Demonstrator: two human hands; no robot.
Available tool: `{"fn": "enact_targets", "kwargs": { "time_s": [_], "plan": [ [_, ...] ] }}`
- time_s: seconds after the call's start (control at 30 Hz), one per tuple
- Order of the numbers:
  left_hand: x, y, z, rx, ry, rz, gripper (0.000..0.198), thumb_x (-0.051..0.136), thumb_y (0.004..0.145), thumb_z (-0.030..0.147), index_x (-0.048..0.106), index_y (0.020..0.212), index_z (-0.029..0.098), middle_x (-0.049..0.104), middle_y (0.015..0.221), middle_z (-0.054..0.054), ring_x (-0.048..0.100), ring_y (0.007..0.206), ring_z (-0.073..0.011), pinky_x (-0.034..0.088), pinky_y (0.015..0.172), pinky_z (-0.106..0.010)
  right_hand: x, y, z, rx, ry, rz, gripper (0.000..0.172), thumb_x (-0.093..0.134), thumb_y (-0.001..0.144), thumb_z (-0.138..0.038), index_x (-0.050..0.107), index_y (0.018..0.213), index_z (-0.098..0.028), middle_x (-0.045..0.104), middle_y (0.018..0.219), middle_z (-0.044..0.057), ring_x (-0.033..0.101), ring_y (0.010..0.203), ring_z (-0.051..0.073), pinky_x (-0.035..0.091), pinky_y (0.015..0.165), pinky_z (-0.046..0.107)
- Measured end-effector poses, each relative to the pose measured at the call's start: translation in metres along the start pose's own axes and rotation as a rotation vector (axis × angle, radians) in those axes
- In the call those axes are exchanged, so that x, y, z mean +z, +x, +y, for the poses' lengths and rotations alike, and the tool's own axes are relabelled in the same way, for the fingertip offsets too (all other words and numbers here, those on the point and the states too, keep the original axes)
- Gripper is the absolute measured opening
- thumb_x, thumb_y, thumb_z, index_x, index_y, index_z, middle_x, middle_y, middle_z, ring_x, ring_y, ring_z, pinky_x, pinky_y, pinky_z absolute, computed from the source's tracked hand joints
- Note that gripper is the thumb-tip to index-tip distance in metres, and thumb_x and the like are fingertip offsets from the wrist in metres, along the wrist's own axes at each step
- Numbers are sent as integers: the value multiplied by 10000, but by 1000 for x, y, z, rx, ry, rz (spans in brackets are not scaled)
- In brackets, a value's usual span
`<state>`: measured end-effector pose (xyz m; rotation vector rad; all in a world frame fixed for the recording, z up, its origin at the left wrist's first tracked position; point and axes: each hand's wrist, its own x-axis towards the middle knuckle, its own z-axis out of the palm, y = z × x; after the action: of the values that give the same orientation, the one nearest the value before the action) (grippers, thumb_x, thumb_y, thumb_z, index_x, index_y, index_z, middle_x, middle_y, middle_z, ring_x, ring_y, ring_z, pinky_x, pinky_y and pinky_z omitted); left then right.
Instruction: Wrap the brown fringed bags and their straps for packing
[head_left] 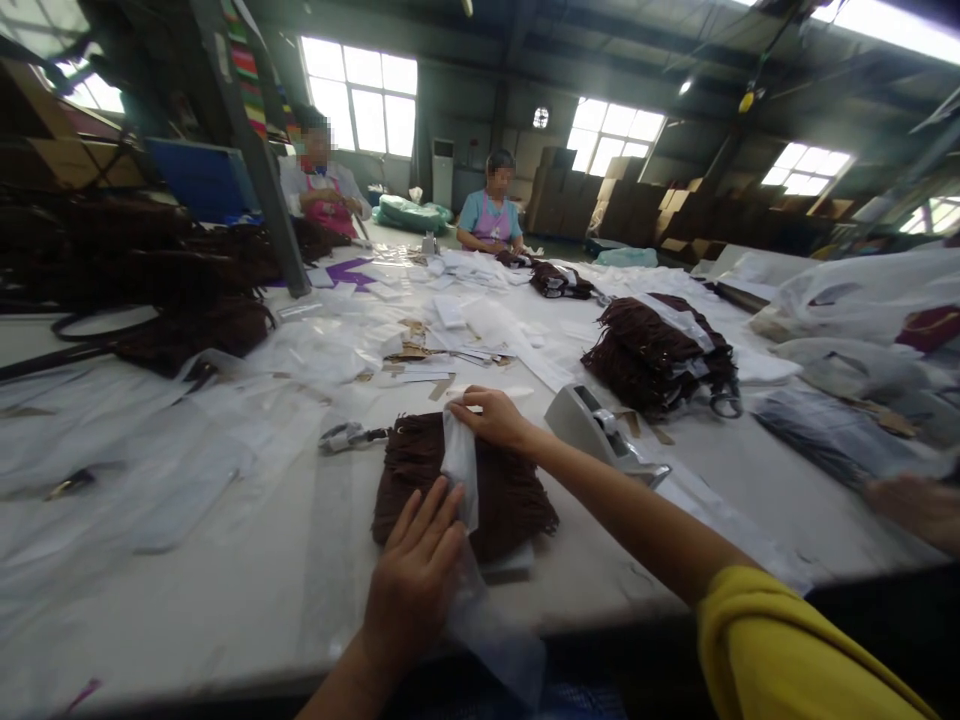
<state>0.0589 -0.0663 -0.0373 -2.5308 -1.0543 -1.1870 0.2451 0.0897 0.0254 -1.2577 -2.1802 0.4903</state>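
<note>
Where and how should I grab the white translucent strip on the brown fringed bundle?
Probably by its loose tail, pinched from the near side: there the white translucent strip seems to drape free past the table's near edge, while higher up it lies across the brown fringed bundle, with the left hand and right hand on it.

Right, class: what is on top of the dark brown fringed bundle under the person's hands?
A whitish, film-like strip crosses the bundle, with the left hand and right hand touching it. Whatever is directly beneath strip and hands is covered, unseen.
</note>
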Motion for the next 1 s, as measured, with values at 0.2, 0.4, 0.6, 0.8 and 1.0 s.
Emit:
{"fn": "enact_targets", "kwargs": {
  "time_s": [0.2, 0.4, 0.6, 0.8, 1.0],
  "plan": [
    [4, -3, -11, 108, -50, -104, 277, 391, 896, 10, 635, 945, 131, 608, 1341, -113, 460, 1348, -223, 351, 1166, -431, 4, 9, 28, 229, -23, -136, 221, 568, 900, -268, 757, 909, -153, 751, 879, 33, 667, 823, 170, 461, 728, 212],
    [4, 1, -16, 172, -89, -187, 328, 369, 863, -4, 644, 979, 134, 634, 1309, -103, 478, 1334, -185, 326, 1182, -388, 2, 31, 45, 312, -82, -250, 135, 644, 845, -248, 735, 892, -161, 745, 852, 45, 658, 774, 175, 461, 691, 226],
    [7, -10, -12, 243, 88, -195, 556, 322, 868, -7, 497, 1383, 108, 563, 1395, -98, 433, 1367, -218, 318, 1171, -436, 5, 45, 50, 310, -84, -320, 178, 596, 908, -276, 680, 1020, -166, 725, 957, 74, 651, 851, 186, 467, 753, 249],
    [11, -20, -4, 231, 206, -194, 552, 314, 886, -4, 503, 1389, 121, 493, 1459, -103, 410, 1382, -244, 273, 1180, -459, 2, 48, 63, 334, 32, -521, 165, 629, 890, -311, 691, 925, -163, 723, 881, 46, 657, 771, 160, 492, 650, 214],
    [15, -26, -7, 276, 235, -168, 450, 350, 964, 79, 532, 1370, 150, 557, 1404, -89, 454, 1352, -227, 181, 1213, -439, -6, 42, 87, 329, 73, -566, 221, 662, 877, -345, 676, 932, -132, 715, 769, 34, 632, 579, 113, 496, 560, 195]
  ]
}}
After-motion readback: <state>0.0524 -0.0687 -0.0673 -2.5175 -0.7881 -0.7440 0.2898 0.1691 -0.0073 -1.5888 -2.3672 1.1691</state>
